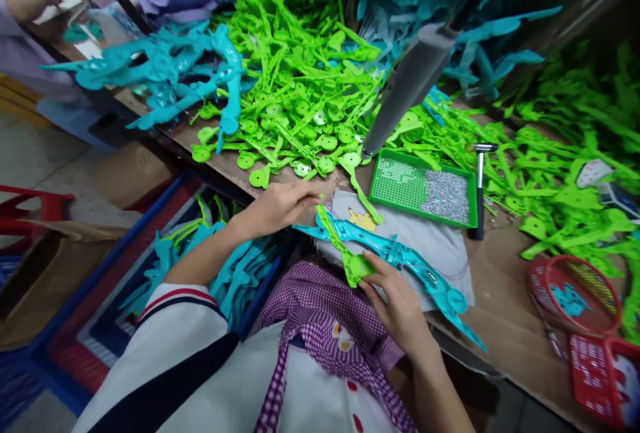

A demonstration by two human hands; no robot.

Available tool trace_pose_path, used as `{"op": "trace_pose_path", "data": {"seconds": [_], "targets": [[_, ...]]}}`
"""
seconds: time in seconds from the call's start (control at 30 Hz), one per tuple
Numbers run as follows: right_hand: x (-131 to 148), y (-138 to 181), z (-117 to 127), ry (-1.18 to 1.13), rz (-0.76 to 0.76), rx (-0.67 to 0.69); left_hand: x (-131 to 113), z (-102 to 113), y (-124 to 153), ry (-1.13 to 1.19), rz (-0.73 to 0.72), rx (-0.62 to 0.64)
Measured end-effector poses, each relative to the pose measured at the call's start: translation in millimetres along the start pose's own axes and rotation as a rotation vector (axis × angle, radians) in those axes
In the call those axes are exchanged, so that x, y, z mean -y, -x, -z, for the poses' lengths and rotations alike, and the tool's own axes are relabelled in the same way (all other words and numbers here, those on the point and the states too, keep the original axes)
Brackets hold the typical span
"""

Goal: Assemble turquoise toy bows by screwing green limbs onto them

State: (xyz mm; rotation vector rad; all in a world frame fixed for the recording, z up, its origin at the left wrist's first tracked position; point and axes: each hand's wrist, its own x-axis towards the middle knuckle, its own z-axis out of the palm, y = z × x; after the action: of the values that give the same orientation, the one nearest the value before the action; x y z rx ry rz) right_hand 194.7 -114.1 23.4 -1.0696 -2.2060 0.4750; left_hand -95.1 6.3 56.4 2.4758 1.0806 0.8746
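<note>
My left hand (283, 206) pinches the upper end of a green plastic strip (345, 253) that lies across a long teal plastic piece (400, 256). My right hand (395, 300) grips the round lower end of the same green strip and presses on the teal piece. Both pieces rest on a grey cloth (430, 236) at the near edge of the wooden table (505, 313).
A heap of green plastic parts (300, 86) fills the table's middle and right, teal parts (175, 66) at left and back. A green tray (395, 183) holds small metal bits, a hammer (480, 186) beside it. A grey pole (410, 83) leans overhead. Red baskets (583, 293) sit right; a blue crate (150, 266) of teal parts stands below left. Another person's hand (35, 0) is far left.
</note>
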Motion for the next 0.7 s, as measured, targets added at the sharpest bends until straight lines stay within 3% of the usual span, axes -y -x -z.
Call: {"op": "trace_pose_path", "data": {"seconds": [0.13, 0.3, 0.4, 0.47, 0.6, 0.7], "targets": [[-19.9, -18.6, -43.3, 0.103, -0.052, -0.069, -45.9, -8.2, 26.9, 0.243, 0.037, -0.005], [-40.3, -41.8, -85.4, 0.069, -0.166, -0.101, -74.5, -36.4, 57.5, 0.526, 0.224, 0.181], [-44.7, -46.1, -87.5, 0.153, -0.140, -0.190, -73.6, -48.8, 71.0, 0.473, 0.347, -0.001], [-44.8, -51.7, -85.0, 0.214, -0.089, -0.204, -70.3, -54.3, 74.6, 0.449, 0.346, -0.125], [-43.2, -69.1, -86.0, 0.262, -0.010, -0.073, -55.8, -62.9, 73.0, 0.280, 0.289, -0.276], [-45.5, -71.6, -89.2, 0.216, -0.031, 0.000, -33.3, -72.6, 77.0, 0.074, 0.440, -0.415]]}}
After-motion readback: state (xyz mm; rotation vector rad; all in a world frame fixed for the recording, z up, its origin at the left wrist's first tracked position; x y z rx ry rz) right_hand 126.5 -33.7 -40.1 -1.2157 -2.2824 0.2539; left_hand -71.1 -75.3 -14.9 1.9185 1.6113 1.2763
